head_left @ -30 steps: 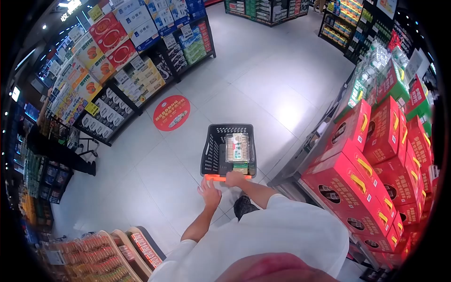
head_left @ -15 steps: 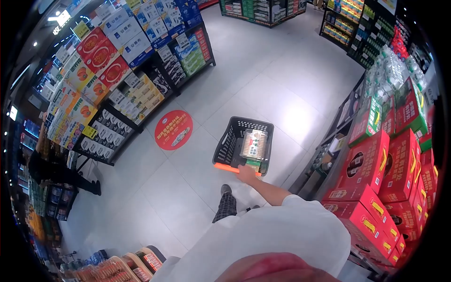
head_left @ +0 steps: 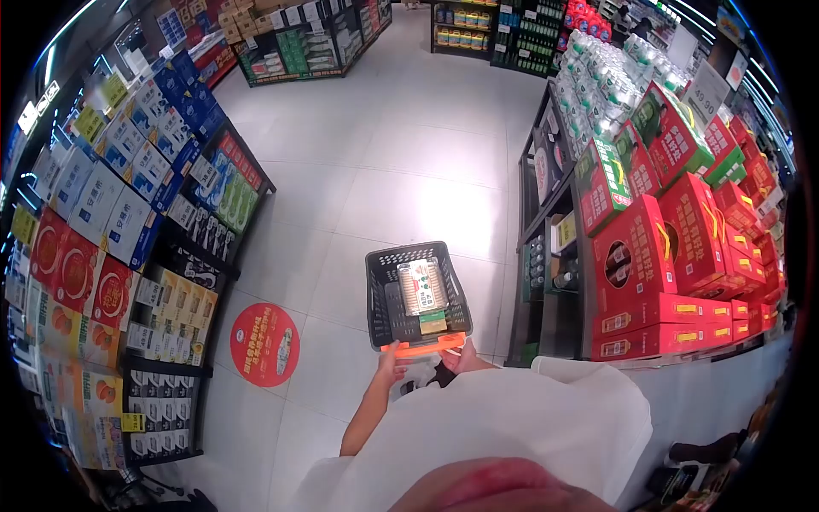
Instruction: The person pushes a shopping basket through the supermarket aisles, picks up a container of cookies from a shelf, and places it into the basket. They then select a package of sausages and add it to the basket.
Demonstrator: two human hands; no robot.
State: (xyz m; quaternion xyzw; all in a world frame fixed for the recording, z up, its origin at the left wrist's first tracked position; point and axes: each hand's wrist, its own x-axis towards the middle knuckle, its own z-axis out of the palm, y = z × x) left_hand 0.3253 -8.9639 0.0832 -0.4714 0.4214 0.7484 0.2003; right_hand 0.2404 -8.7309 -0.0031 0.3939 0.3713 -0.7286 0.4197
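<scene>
A black shopping basket (head_left: 375,294) with an orange handle (head_left: 433,346) is held in front of my body. My left hand (head_left: 391,363) is closed on the handle's left end. At its right end, my right hand (head_left: 463,358) is closed too, its fingers partly hidden by the handle. Inside the basket lies a clear plastic pack (head_left: 421,286) with a white label, apparently holding rows of biscuits or similar food. A small green and yellow box (head_left: 432,322) sits nearer to me, beside that pack.
Stacked cartons (head_left: 102,200) fill the shelves on the left. Red gift boxes (head_left: 631,256) and shrink-wrapped bottles (head_left: 606,85) are piled on the right. The tiled floor (head_left: 341,162) runs ahead between them, with a round red floor sticker (head_left: 265,345) at left. More shelves (head_left: 299,51) stand farther ahead.
My left hand has come into view and taken hold of the handle. My view has swung right, and the basket now faces more squarely down the aisle.
</scene>
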